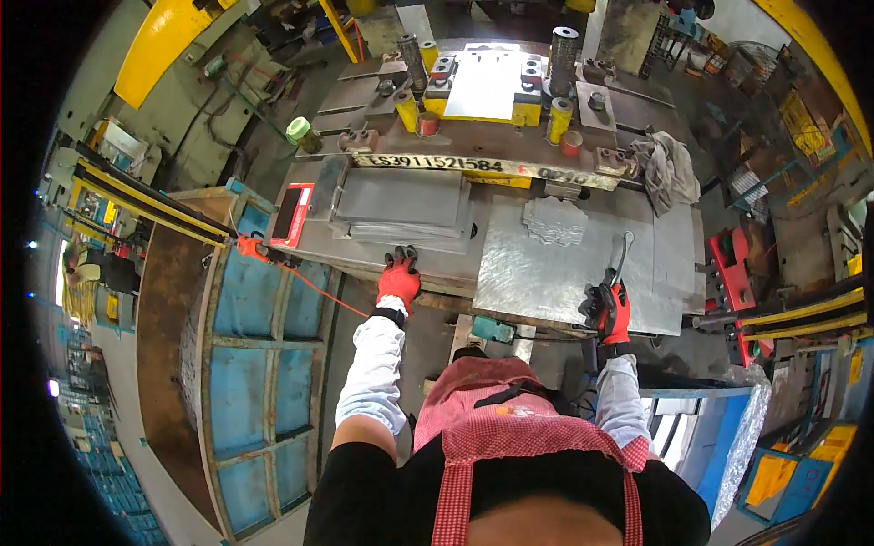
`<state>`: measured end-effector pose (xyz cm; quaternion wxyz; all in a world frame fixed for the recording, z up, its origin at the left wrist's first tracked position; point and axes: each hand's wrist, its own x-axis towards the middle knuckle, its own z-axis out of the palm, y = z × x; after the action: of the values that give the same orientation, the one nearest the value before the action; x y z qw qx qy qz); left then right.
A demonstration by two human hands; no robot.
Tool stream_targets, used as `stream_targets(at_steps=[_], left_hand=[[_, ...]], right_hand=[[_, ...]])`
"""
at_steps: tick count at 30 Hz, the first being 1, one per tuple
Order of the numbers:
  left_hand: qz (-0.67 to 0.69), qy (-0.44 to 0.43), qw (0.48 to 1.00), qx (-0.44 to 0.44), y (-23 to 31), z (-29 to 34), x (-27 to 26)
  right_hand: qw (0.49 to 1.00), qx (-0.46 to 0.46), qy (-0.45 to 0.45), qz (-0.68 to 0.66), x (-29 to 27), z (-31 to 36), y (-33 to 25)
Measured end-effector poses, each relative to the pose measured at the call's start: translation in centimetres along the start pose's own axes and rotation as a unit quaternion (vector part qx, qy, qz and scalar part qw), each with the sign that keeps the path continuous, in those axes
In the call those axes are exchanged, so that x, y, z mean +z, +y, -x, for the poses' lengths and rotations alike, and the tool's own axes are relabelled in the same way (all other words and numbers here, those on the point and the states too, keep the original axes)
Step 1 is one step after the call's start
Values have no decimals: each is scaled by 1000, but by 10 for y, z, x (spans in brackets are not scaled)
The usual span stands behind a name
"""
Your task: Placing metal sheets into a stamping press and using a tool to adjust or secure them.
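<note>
The steel bench spreads across the middle, in front of a heavy press tool with a bright sheet lying on top of it. On the bench's right half lies a broad shiny plate; on the left half, the stack of grey sheets sits with uneven lower edges, so a sideways push could make its layers slide apart. A crumpled grey rag drapes over the right corner, where a loose fold might snag. On the plate's far part rests a small pile of jagged metal pieces; knocked, it would probably scatter, and its corners look sharp enough to cut. The left hand, red-gloved, is at the bench's front edge just below the stack, its grip loosely spread and holding nothing visible; whether the fingertips touch the sheets I cannot tell. The right hand has its grip closed around a thin hooked rod, which could skid on the smooth plate if pressed at a slant.
</note>
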<state>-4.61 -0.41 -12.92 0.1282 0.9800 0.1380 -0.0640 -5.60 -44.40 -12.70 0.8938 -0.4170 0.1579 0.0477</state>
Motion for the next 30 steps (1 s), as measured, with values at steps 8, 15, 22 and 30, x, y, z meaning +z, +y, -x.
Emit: stream_targets(at_steps=[8,15,22,30], left_hand=[[4,5,1000,13,-4,-3,5],[37,-31,999,9,-2,-3,-1],[33,-12,999,7,-12,-4,6],[-7,40,998,47,-15,-7,15]], right_hand=[[999,2,-33,-22,-1,0,-1],[1000,0,1,11,-7,-3,2],[1000,3,-21,2,-2,0,0],[1000,-2,5,-16,3,1,1]])
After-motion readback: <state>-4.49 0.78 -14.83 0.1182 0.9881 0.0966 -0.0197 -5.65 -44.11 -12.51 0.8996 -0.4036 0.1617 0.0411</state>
